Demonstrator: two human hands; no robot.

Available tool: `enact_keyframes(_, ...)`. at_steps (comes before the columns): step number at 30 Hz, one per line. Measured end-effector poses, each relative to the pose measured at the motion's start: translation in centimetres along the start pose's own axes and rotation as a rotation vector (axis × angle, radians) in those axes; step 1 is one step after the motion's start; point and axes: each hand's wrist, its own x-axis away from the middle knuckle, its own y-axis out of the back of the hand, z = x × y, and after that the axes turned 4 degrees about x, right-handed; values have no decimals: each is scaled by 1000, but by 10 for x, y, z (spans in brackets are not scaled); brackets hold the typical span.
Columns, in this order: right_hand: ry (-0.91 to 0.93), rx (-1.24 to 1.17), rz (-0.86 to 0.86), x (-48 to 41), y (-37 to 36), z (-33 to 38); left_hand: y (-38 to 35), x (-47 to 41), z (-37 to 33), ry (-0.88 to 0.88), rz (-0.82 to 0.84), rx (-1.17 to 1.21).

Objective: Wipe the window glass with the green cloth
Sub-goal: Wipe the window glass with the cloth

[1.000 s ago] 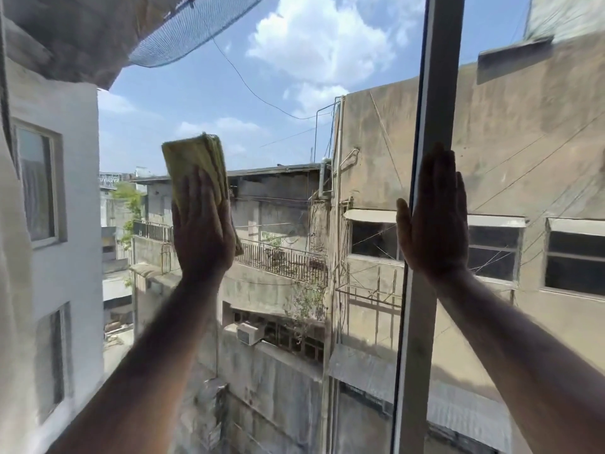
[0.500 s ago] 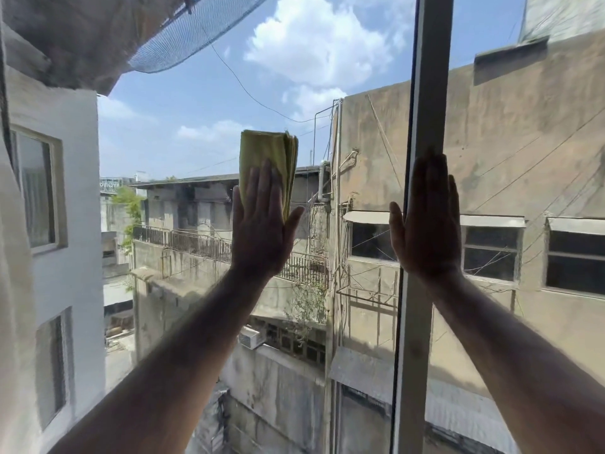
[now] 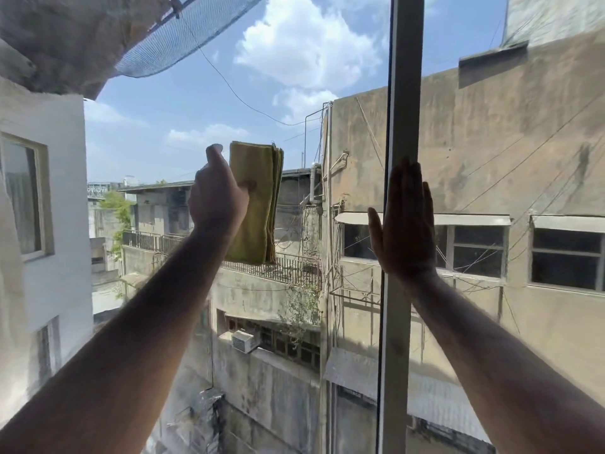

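Green cloth [image 3: 257,204], folded, stands long-axis upright, gripped by left hand [image 3: 217,194]; right hand [image 3: 406,231] spread flat.

1. Upper left of the frame: a blue mesh net [image 3: 183,37] hangs under a rough concrete overhang [image 3: 65,40], and a thin black cable [image 3: 242,99] droops from it across the sky.
2. Top centre is blue sky with a big puffy white cloud [image 3: 301,50].
3. Left edge: a white building [image 3: 49,198] with a framed window.
4. Right half is mostly a stained tan concrete wall [image 3: 474,152] with dark windows under small awnings [image 3: 471,219].
5. Middle: a low rooftop with a black metal railing [image 3: 278,270].
6. Lower centre: a white AC unit [image 3: 244,340] pokes out of the wall, some scraggly vines just to its right.
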Motion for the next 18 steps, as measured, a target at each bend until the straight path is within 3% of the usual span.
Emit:
enact_keyframes(6,14,-11,75,-1,11,3,9,9,-13,-18,32,36)
enact_keyframes(10,-16,-128,145,-5,39,14,28,15,-18,125,182,292)
enact_keyframes(13,103,-482,117,-2,68,41,45,33,-23,307,343,681)
enact_keyframes(15,27,-771,316,4,88,64,58,48,-22,376,452,892)
enact_keyframes(18,-270,-1179,800,17,105,84,77,74,-12,447,548,1059)
